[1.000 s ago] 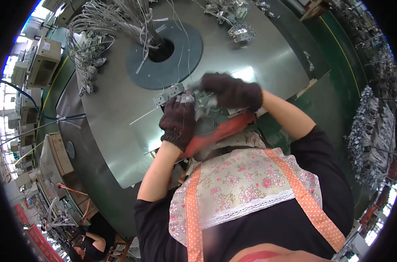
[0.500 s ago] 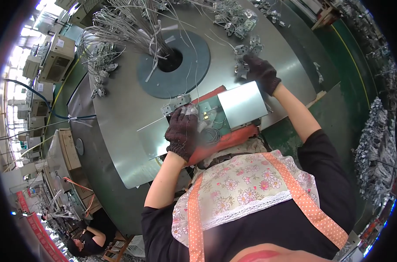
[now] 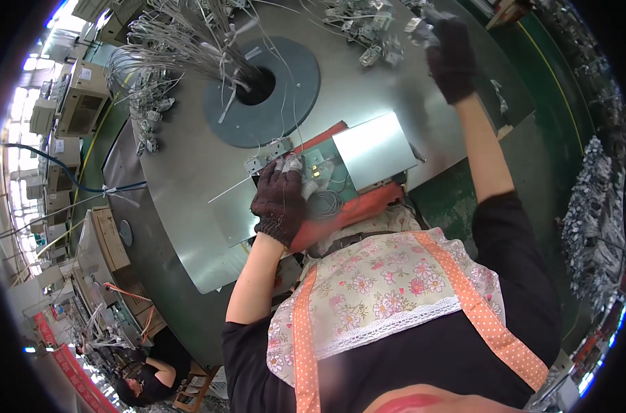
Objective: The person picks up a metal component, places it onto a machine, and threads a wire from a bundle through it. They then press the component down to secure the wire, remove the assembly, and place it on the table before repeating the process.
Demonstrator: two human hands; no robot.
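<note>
My left hand (image 3: 280, 199), in a dark knitted glove with pale wrapping on some fingertips, is closed at two small grey metal boxes (image 3: 279, 146). A thin pale wire sticks out to their left. My right hand (image 3: 453, 60), gloved alike, is stretched to the far right of the table. Small silvery metal parts (image 3: 419, 29) are at its fingertips and appear gripped, though motion blurs them. Between my hands and nearer to me lies a green work surface (image 3: 337, 180) with a coil of thin grey wire (image 3: 321, 204) and a shiny square metal plate (image 3: 375, 151).
A bundle of grey wires (image 3: 182, 41) rises through a round grey disc (image 3: 220, 134) on the metal table (image 3: 182, 227). Heaps of metal parts (image 3: 358, 20) lie behind. Red cloth (image 3: 361, 208) edges the work surface. Another person (image 3: 154, 375) sits at the lower left.
My right hand has moved away and to the right from beside the square plate, and the metal parts there have shifted with it. My left hand stays at the small boxes.
</note>
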